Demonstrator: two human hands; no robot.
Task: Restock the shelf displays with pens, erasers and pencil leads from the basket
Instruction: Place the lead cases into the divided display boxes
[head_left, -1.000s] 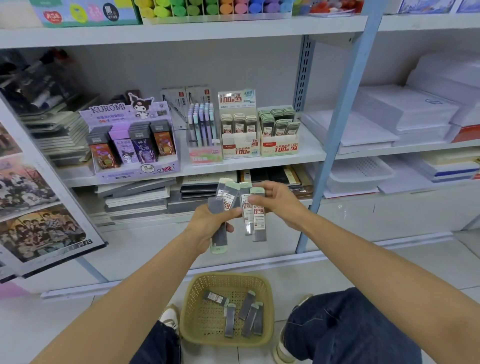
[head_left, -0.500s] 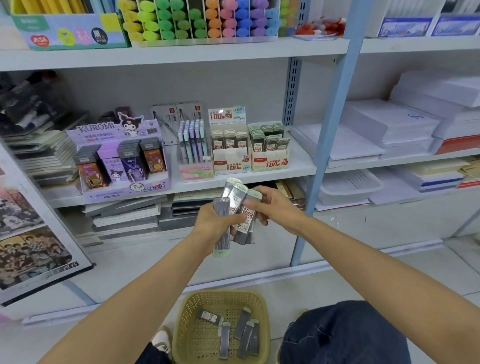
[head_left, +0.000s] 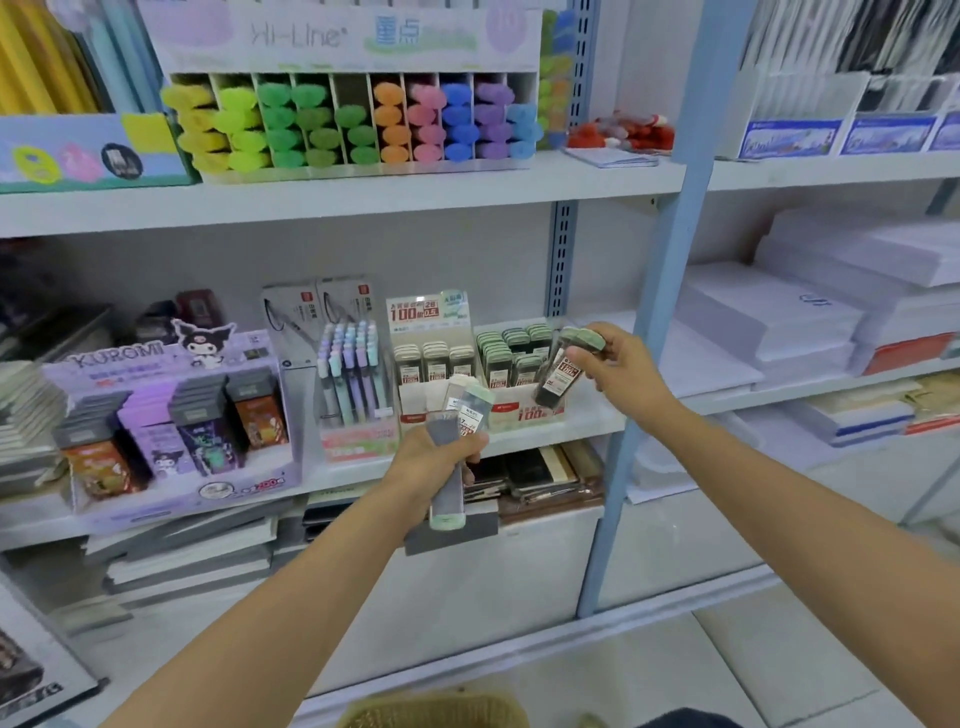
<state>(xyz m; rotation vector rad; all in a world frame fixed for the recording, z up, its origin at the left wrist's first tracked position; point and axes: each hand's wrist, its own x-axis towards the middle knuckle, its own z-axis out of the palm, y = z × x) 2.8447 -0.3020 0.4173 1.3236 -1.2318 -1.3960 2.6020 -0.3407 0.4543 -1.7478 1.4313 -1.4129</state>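
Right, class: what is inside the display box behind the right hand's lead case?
Rows of green-capped lead cases stand in the display box. The lead case in the right hand hides its right end.

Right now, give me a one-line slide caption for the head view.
Restocking pencil leads: right hand holds one case by the display box, left hand grips spare cases.

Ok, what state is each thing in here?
Left hand: grips a bundle of grey pencil lead cases.
Right hand: pinches one tilted green-capped lead case by its cap end.
Cardboard display box of green-capped leads: stocked, front right corner hidden.
Cardboard display box of white-capped leads: stocked.
Woven olive plastic basket: only rim visible, contents hidden.
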